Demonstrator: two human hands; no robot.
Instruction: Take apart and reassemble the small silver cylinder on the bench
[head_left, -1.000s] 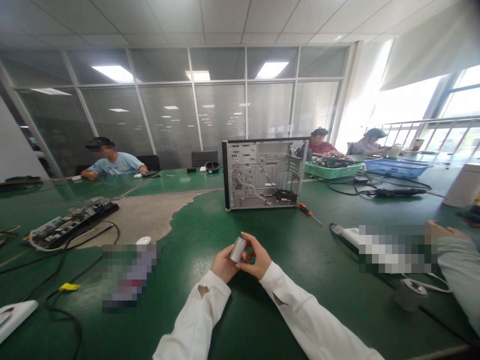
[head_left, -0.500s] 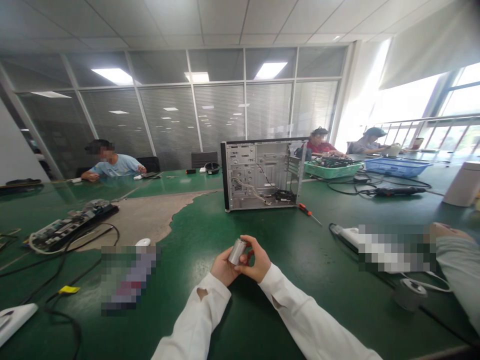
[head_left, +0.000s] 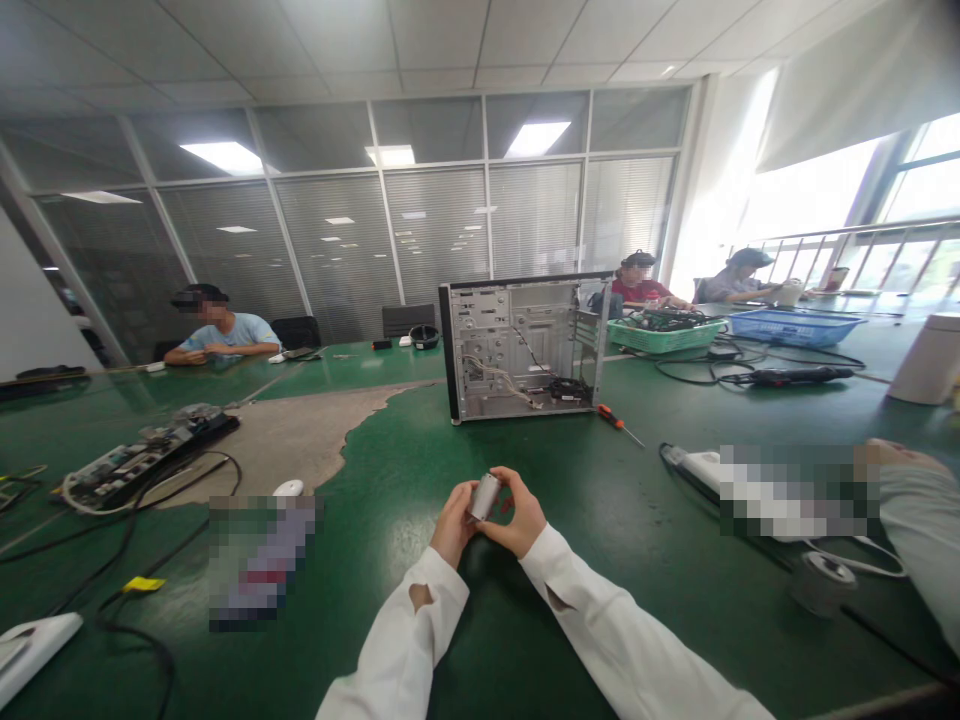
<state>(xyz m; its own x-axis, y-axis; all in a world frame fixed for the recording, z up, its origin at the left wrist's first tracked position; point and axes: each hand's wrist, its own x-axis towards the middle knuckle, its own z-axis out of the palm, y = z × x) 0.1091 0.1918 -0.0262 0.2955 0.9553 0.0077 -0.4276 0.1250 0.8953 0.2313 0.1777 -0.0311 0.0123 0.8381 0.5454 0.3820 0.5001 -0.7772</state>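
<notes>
A small silver metal cylinder [head_left: 486,497], maybe a motor, is held tilted just above the green table between both hands. My left hand [head_left: 451,527] wraps round its left side, fingers partly hidden behind it. From the right, my right hand [head_left: 526,517] grips it between a fingertip at the top end and the thumb at the lower end. Beyond the hands stands an open computer case [head_left: 525,345] with loose cables inside. An orange-handled screwdriver [head_left: 616,421] lies by its right front corner.
On the left lie a power strip with exposed parts [head_left: 150,455], black cables and a blurred purple item [head_left: 270,560]. To the right are a white power strip, another metal cylinder [head_left: 823,583] and a person's arm [head_left: 919,530]. Green [head_left: 664,338] and blue [head_left: 795,326] baskets stand farther back.
The cylinder has shifted slightly right and turned in my hands. My left fingers have moved up along its side. Across the table, the person at left has drawn their hands together.
</notes>
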